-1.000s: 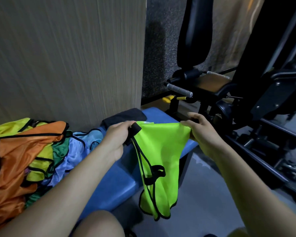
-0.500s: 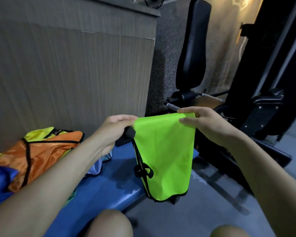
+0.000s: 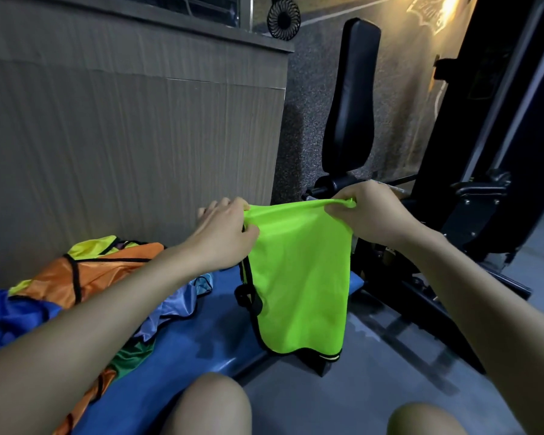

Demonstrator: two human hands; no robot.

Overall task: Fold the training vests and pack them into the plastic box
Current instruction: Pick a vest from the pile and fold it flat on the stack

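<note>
My left hand (image 3: 225,233) pinches the left top corner of the green vest (image 3: 299,277), thumb and forefinger closed on the fabric while the other fingers fan out behind it. My right hand (image 3: 366,211) pinches the opposite top corner, fingers curled over the folded edge. Between the two grips I see the top edge pulled nearly taut, and the vest hangs straight down in the air, folded lengthwise, with its black trim and a strap loop along its left side. The vest's lower hem hangs in front of the near end of the blue desk (image 3: 182,350). To the left of the vest, on that desk, lies a pile of vests (image 3: 85,284): orange and yellow on top, blue and pale blue in front, a bit of dark green below. Behind the vest and to its right stands a black gym machine (image 3: 352,114) with an upright pad. Above the vest, up on the ledge, sits a small black fan (image 3: 284,17).
</note>
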